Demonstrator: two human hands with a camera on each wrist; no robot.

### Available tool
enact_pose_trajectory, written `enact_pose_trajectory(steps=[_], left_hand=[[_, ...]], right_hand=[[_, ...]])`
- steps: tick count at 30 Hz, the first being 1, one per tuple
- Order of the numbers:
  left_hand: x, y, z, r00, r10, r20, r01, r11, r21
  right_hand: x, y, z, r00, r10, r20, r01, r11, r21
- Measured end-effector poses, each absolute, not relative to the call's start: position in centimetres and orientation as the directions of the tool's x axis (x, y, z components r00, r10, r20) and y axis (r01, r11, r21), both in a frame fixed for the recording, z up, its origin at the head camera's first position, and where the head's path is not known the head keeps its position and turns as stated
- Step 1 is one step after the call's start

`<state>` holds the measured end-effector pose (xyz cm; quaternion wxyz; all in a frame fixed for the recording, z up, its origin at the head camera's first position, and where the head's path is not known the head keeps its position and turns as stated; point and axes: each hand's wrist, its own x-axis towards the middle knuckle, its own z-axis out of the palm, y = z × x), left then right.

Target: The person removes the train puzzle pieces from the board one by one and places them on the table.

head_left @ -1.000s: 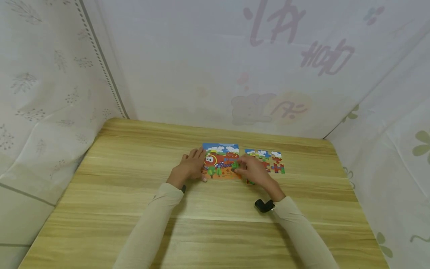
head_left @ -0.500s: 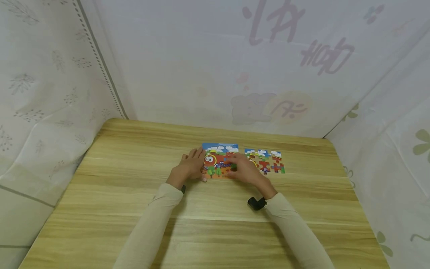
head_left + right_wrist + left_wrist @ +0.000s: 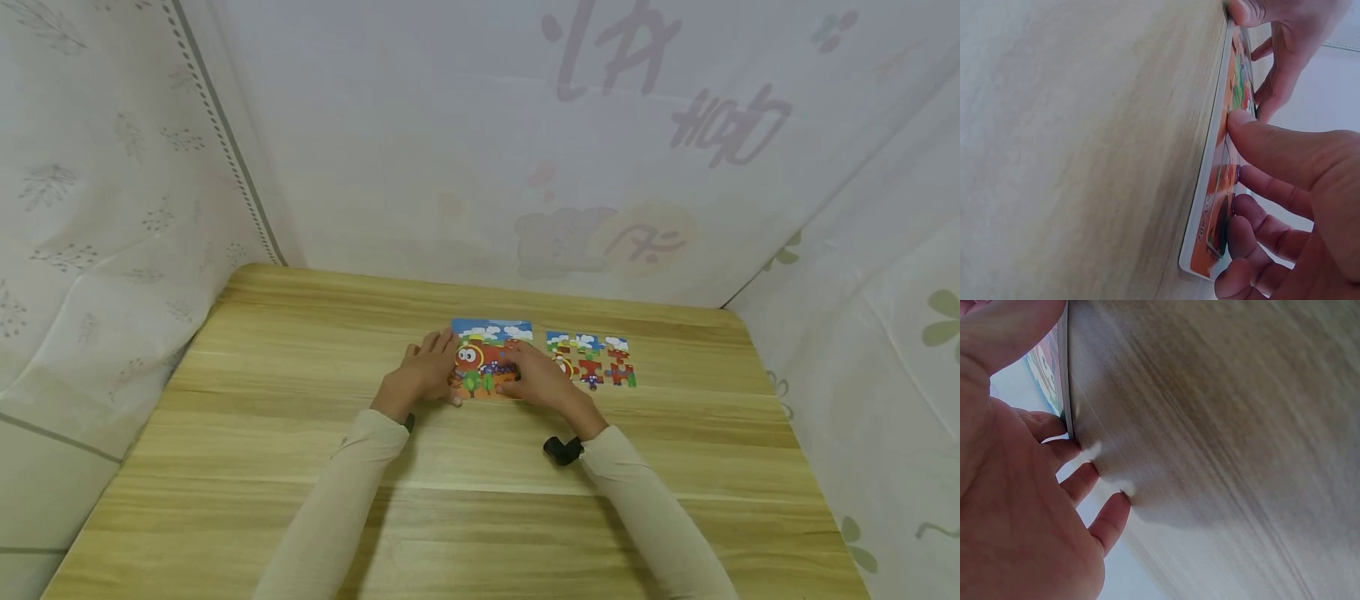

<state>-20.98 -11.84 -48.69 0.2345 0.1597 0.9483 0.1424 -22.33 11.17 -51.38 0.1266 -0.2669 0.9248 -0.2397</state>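
In the head view a jigsaw board (image 3: 491, 327) with a red, big-eyed cartoon train lies near the table's back. My left hand (image 3: 430, 372) rests along its left edge; in the left wrist view the thumb reaches over the board while several fingertips touch the table. My right hand (image 3: 542, 375) bends over the board's right half. Seen from the right wrist, its thumb and curled fingers are set down on either side of an orange puzzle piece (image 3: 1217, 178), with outlines showing in the surface. The fingers partly hide the piece.
Several loose puzzle pieces (image 3: 590, 367) lie in rows on the wooden table (image 3: 480, 508) right of the board. The right wrist and forearm cover the spot just below them. Printed cloth (image 3: 420, 167) hangs behind the table and at both sides.
My right hand has moved left with a green-marked puzzle piece and come down over the board's right half, uncovering more loose pieces. The left hand has stayed in place.
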Motion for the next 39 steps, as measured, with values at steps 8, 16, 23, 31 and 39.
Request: enact_pose_trajectory(steps=[8,16,23,31,39], left_hand=[[-21.0,-11.9,-48.7,-0.837,0.37,-0.403,0.238,0.909,0.342],[-21.2,-11.9,-48.7,-0.836,0.369,-0.405,0.234,0.909,0.344],[-21.2,-11.8,-48.8,-0.832,0.371,-0.412,0.239,0.911,0.336],[-21.2,-11.6,-49.1,-0.83,0.372,-0.415,0.242,0.911,0.333],[-21.1,-11.7,-48.7,-0.834,0.368,-0.412,0.241,0.914,0.327]], right_hand=[[-22.3,10.9,-51.5,-0.836,-0.532,-0.132,-0.402,0.759,-0.513],[-22.4,10.9,-51.6,-0.829,-0.55,-0.1,-0.426,0.738,-0.524],[-22.3,11.0,-51.5,-0.824,-0.561,-0.083,-0.441,0.725,-0.529],[-22.3,11.6,-51.1,-0.819,-0.568,-0.087,-0.436,0.712,-0.55],[-22.4,12.3,-51.0,-0.796,-0.601,-0.075,-0.462,0.683,-0.566]])
